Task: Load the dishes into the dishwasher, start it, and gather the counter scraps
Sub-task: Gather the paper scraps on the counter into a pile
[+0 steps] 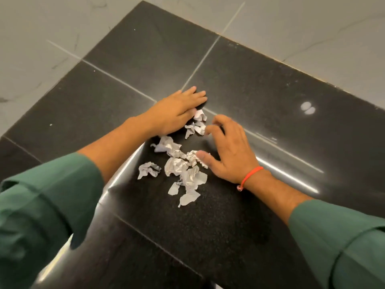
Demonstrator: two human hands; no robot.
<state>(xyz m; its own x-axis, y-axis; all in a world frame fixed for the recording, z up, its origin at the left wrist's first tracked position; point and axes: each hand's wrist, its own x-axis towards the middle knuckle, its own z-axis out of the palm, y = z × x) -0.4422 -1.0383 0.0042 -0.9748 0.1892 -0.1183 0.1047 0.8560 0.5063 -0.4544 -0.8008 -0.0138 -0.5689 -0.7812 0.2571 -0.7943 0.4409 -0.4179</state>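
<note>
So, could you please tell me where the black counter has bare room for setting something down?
The counter is bare to the right of the right hand, out to the wall edge, and also beyond the left hand toward the far corner. It is crowded between the hands and just nearer, where the paper scraps lie.
</note>
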